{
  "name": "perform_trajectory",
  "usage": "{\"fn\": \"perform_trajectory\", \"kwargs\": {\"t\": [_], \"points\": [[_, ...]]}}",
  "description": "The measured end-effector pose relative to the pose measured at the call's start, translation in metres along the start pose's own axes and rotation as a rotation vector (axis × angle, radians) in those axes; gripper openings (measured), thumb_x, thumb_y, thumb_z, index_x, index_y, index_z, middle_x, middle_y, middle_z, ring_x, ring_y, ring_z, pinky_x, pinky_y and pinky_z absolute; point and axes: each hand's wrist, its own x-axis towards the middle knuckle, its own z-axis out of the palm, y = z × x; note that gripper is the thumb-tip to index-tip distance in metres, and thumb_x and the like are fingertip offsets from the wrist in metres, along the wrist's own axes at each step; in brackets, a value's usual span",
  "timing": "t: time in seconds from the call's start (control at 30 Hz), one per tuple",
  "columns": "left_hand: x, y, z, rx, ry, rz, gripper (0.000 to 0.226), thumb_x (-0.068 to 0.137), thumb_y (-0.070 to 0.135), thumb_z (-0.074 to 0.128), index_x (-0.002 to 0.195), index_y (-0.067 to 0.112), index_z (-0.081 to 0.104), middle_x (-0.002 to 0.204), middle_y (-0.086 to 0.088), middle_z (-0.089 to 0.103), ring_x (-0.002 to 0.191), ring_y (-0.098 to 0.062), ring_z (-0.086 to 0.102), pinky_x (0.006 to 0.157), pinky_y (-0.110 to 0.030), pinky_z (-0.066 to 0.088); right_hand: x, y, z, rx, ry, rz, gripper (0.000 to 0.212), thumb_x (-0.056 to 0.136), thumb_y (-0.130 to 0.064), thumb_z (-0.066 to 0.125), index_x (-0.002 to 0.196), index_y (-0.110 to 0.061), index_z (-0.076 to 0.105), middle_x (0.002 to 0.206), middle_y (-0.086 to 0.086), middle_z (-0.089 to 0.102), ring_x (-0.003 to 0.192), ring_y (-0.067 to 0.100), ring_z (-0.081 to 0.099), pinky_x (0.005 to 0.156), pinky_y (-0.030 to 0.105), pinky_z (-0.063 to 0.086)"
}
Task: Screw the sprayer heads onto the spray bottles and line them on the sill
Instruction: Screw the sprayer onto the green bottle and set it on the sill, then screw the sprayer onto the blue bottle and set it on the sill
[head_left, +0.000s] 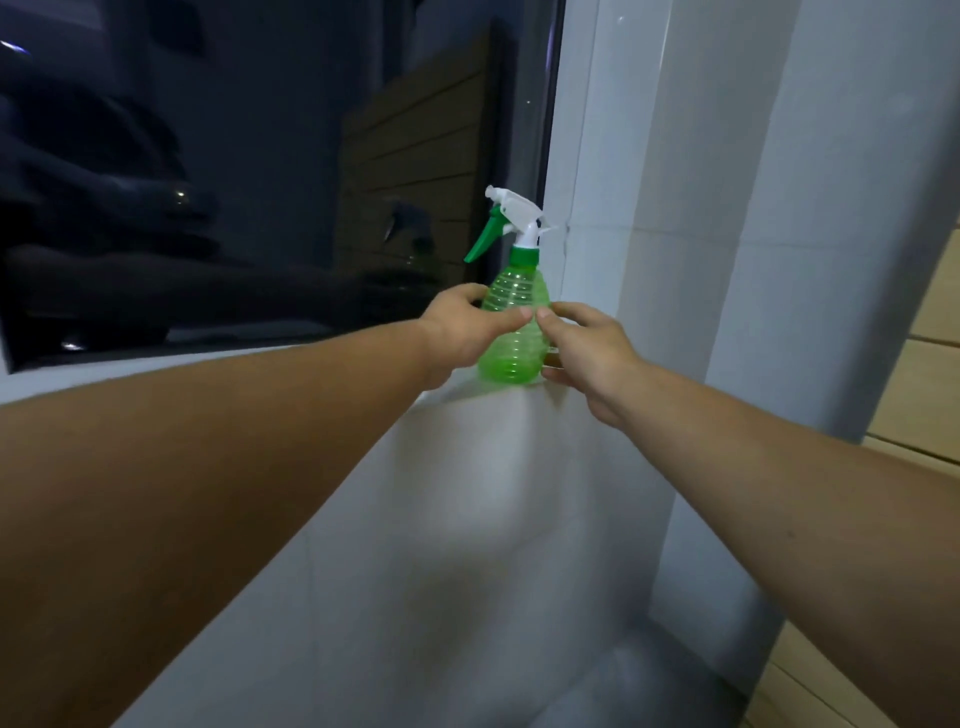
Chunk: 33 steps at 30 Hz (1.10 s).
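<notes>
A clear green ribbed spray bottle (511, 348) stands upright on the white sill (452, 395), at its right end beside the wall. A white sprayer head (514, 208) with a green trigger and green collar sits on its neck, nozzle pointing left. My left hand (462, 327) wraps the bottle's left side, thumb across the front. My right hand (587, 353) holds the right side, fingertips touching the front near the left thumb. Both arms stretch forward from the bottom of the view.
A dark window pane (234, 182) rises behind the sill and reflects my arms. A white tiled wall column (701, 260) stands right of the bottle. The white wall face (467, 545) drops below the sill. Wooden floor (924, 389) shows at far right.
</notes>
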Motion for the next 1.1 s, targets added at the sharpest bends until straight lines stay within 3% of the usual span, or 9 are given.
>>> {"fn": "perform_trajectory", "kwargs": {"t": [0.07,0.27,0.43,0.53,0.6,0.7,0.77,0.9,1.1], "points": [[0.003,-0.007,0.001,-0.008,0.003,-0.004,0.053,0.084,0.036,0.083,0.130,0.013,0.067,0.119,-0.010,0.077,0.107,-0.027,0.076,0.101,-0.046,0.059,0.006,0.008,0.002,-0.019,-0.019,0.005,0.032,0.093,-0.032,0.063,0.122,-0.019,0.065,0.106,0.006,0.073,0.078,0.021,0.070,0.063,0.028,0.056],[0.008,-0.015,0.004,-0.046,0.045,-0.016,0.050,0.087,0.038,0.080,0.129,0.014,0.067,0.120,-0.008,0.077,0.108,-0.027,0.075,0.102,-0.045,0.059,0.020,0.018,0.004,-0.041,-0.028,-0.031,0.042,0.089,-0.034,0.067,0.128,-0.021,0.063,0.116,0.008,0.072,0.097,0.028,0.073,0.076,0.033,0.057],[0.005,-0.013,0.002,0.051,0.073,-0.063,0.101,0.080,0.057,0.079,0.159,0.013,0.034,0.149,-0.014,0.058,0.134,-0.038,0.059,0.114,-0.055,0.047,0.017,0.020,0.002,-0.100,-0.038,-0.035,0.061,0.085,-0.039,0.071,0.140,-0.021,0.052,0.140,0.007,0.059,0.120,0.027,0.062,0.103,0.043,0.050],[-0.003,-0.007,-0.001,0.085,0.088,-0.065,0.112,0.074,0.064,0.080,0.159,0.009,0.031,0.155,-0.015,0.051,0.140,-0.038,0.052,0.116,-0.054,0.044,0.004,0.020,-0.007,-0.113,-0.011,-0.028,0.062,0.085,-0.041,0.070,0.141,-0.021,0.050,0.143,0.008,0.054,0.124,0.028,0.058,0.104,0.044,0.050],[-0.018,-0.003,-0.002,0.101,0.151,-0.005,0.101,0.078,0.058,0.081,0.153,0.007,0.037,0.148,-0.011,0.055,0.133,-0.029,0.056,0.111,-0.042,0.047,-0.011,0.019,-0.015,-0.103,0.005,-0.029,0.054,0.088,-0.040,0.068,0.136,-0.020,0.055,0.134,0.008,0.059,0.115,0.026,0.063,0.097,0.041,0.055],[-0.069,0.002,-0.001,0.039,0.197,0.161,0.069,0.081,0.050,0.082,0.131,0.014,0.052,0.112,-0.002,0.063,0.098,-0.013,0.064,0.085,-0.029,0.054,-0.052,0.030,-0.033,-0.150,0.025,-0.014,0.040,0.090,-0.037,0.065,0.126,-0.018,0.060,0.120,0.010,0.065,0.104,0.026,0.068,0.091,0.040,0.058],[-0.106,-0.012,0.004,-0.042,0.134,0.175,0.058,0.081,0.050,0.081,0.122,0.016,0.058,0.106,-0.010,0.067,0.090,-0.015,0.066,0.080,-0.032,0.055,-0.087,0.056,-0.046,-0.215,0.003,0.036,0.037,0.091,-0.034,0.065,0.124,-0.017,0.060,0.112,0.011,0.068,0.102,0.026,0.069,0.091,0.040,0.058],[-0.178,-0.088,0.033,-0.094,-0.124,-0.021,0.057,0.071,0.056,0.079,0.113,0.024,0.060,0.110,-0.017,0.070,0.099,-0.026,0.073,0.088,-0.038,0.057,-0.160,0.134,-0.068,-0.312,-0.080,0.204,0.035,0.093,-0.024,0.065,0.124,-0.007,0.061,0.100,0.014,0.067,0.089,0.022,0.065,0.085,0.036,0.056],[-0.298,-0.237,0.084,0.000,-0.488,-0.420,0.091,0.063,0.063,0.083,0.140,0.034,0.044,0.141,0.004,0.053,0.133,-0.013,0.053,0.098,-0.021,0.044,-0.255,0.267,-0.086,-0.501,-0.198,0.538,0.034,0.086,-0.030,0.072,0.114,-0.011,0.067,0.095,0.008,0.070,0.087,0.029,0.069,0.085,0.046,0.059]]}}
